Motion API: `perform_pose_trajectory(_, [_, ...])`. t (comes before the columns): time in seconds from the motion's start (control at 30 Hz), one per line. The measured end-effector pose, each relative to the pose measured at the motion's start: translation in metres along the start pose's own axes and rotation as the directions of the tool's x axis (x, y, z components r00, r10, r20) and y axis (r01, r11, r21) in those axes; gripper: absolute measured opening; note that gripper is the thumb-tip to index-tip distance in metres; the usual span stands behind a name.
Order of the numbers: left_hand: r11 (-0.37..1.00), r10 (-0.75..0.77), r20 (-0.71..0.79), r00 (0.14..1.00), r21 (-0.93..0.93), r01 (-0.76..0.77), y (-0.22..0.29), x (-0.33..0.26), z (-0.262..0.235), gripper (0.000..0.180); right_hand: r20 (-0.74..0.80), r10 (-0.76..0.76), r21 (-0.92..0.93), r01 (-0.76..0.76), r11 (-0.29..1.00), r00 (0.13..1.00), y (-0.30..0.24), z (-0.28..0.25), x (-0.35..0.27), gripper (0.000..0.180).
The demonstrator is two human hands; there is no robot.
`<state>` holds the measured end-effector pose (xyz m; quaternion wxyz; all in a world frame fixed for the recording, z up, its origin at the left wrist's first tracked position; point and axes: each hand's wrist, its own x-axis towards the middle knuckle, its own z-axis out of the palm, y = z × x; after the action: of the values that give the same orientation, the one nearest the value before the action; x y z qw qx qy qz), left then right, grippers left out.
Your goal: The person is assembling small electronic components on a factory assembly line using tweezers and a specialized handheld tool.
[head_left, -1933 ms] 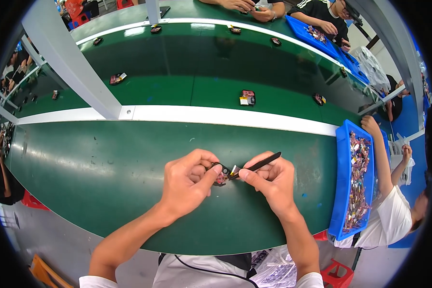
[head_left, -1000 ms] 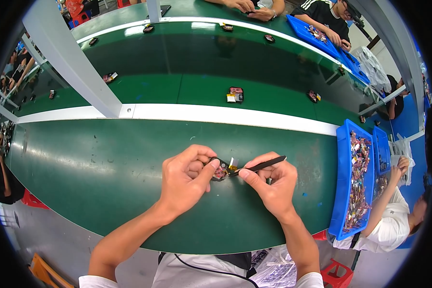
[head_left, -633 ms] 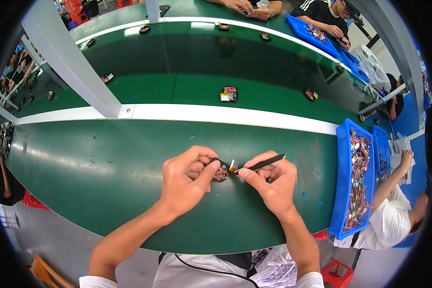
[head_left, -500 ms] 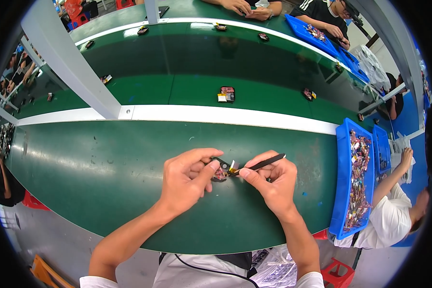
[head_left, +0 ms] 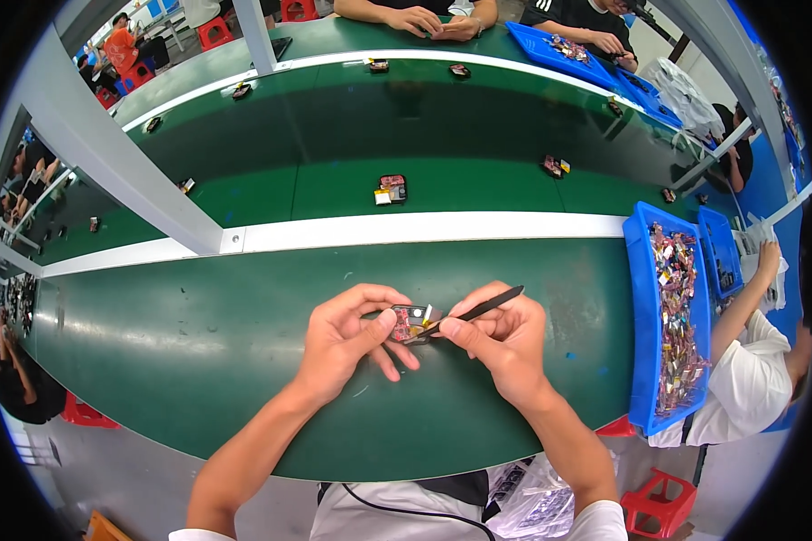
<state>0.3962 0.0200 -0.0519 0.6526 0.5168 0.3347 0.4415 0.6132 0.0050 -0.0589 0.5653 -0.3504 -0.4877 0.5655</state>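
Observation:
My left hand (head_left: 341, 338) pinches a small black device casing (head_left: 418, 313) between thumb and fingers, above the green table. A reddish circuit board (head_left: 401, 326) sits in the casing, with a pale and yellowish part at its right side. Black tweezers (head_left: 489, 307) lie in my right hand (head_left: 512, 350), gripped between thumb and fingers and slanting down to the left. Their tips reach the lower edge of the board; whether they pinch anything is too small to tell.
On my right, a long blue tray (head_left: 641, 343) holds many small circuit assemblies. A white rail (head_left: 406, 227) divides my table (head_left: 180, 361) from a green belt with scattered devices (head_left: 391, 190). A grey post (head_left: 126, 144) rises at left. A co-worker's arm (head_left: 744, 288) is beyond the tray.
The casing now lies flatter and shows more of its board. The tweezer tips have moved left and down along it. Some of my left fingers have stretched out below it. The whole view has shifted.

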Motion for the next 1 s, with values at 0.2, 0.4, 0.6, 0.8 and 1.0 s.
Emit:
perform_pose_trajectory(0.2, [0.999,0.033,-0.008,0.999,0.004,-0.033,-0.004,0.001,-0.001,0.028,-0.045,-0.252,-0.179,0.240,0.954,0.967,0.006,0.011,-0.006,0.012])
perform_pose_trajectory(0.4, [0.999,0.027,-0.001,1.000,0.026,-0.027,-0.001,0.001,0.001,0.026,-0.030,-0.431,-0.432,0.377,0.819,0.902,0.011,0.014,-0.008,0.011])
perform_pose_trajectory(0.6, [0.997,0.047,-0.014,0.999,0.055,-0.046,-0.001,0.000,0.003,0.026,0.018,-0.529,-0.501,0.465,0.730,0.849,0.011,0.019,-0.007,0.014])
perform_pose_trajectory(0.8, [0.996,0.064,-0.036,0.997,0.060,-0.061,-0.002,0.000,0.005,0.026,-0.001,-0.512,-0.515,0.439,0.737,0.859,0.012,0.017,-0.007,0.014])
perform_pose_trajectory(1.0, [0.993,0.107,-0.050,0.993,0.059,-0.104,-0.003,0.000,0.008,0.026,-0.029,-0.487,-0.537,0.397,0.744,0.873,0.009,0.017,-0.007,0.014])
